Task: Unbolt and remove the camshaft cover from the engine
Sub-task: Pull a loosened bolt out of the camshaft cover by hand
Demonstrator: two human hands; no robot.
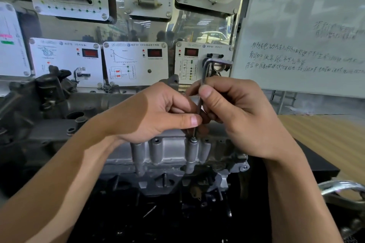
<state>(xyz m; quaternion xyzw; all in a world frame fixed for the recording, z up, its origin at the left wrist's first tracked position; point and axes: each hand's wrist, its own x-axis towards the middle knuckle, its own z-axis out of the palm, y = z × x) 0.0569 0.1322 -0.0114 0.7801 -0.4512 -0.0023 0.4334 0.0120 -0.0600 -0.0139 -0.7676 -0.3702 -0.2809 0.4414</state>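
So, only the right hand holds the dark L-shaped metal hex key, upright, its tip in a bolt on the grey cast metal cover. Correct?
No: in the head view the left hand pinches the dark L-shaped metal hex key lower down, the right hand higher up. It is upright, tip in a bolt on the grey cast metal cover.

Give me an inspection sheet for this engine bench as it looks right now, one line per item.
Surface: black bench top under the engine.
Job's things: hex key upright, its tip at a bolt on the near edge of the camshaft cover.
Clutter: shiny curved metal part at the right edge.
Hands: left hand pinches the key's lower shaft; right hand pinches it higher.
Cables: nothing seen.
Surroundings: training panels behind; whiteboard with handwriting at right.
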